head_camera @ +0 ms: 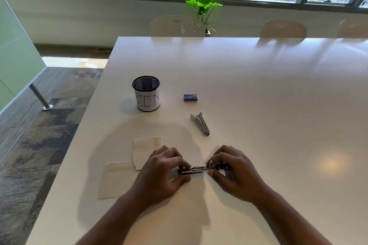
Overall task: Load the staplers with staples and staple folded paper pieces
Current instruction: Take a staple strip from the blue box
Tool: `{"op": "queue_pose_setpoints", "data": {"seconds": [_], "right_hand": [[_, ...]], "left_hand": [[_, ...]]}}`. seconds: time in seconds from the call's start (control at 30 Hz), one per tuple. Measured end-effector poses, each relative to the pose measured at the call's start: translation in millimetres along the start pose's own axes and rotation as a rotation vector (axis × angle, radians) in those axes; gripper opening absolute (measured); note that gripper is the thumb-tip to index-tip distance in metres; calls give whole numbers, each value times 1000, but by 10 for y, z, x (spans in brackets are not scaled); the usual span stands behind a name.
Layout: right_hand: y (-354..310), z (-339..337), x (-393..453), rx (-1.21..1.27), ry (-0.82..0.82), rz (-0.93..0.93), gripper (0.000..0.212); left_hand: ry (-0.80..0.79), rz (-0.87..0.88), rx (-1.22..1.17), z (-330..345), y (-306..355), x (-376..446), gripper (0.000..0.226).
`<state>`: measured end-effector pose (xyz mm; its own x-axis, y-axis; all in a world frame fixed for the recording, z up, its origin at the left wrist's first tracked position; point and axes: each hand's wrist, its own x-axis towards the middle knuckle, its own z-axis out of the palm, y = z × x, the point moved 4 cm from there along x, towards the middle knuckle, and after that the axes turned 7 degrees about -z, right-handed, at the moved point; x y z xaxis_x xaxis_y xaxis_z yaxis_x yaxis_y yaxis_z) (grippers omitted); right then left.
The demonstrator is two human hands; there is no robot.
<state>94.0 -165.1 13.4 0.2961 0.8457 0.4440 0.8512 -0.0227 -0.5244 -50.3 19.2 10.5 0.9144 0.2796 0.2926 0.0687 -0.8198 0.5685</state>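
Note:
A metal stapler (196,169) lies opened out flat between my hands, low over the white table (258,95). My left hand (163,171) pinches its left end with curled fingers and thumb. My right hand (233,171) grips its right end, near the hinge. A second silver stapler (200,123) lies closed on the table beyond my hands. A small blue staple box (190,97) sits farther back. Two folded paper pieces (146,150) (114,181) lie to the left, partly under my left hand.
A black mesh pen cup (146,93) with a white paper label stands at the back left. The table's left edge runs close to the papers. Chairs (177,26) and a potted plant (205,9) stand behind the far edge.

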Motion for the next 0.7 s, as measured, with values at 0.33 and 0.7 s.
{"op": "queue_pose_setpoints", "data": {"seconds": [0.33, 0.7], "right_hand": [[-3, -18, 3, 10, -30, 28, 17], [575, -321, 696, 142, 133, 309, 20]], "left_hand": [[-30, -6, -27, -20, 5, 21, 37], [20, -195, -121, -130, -94, 534, 28]]}}
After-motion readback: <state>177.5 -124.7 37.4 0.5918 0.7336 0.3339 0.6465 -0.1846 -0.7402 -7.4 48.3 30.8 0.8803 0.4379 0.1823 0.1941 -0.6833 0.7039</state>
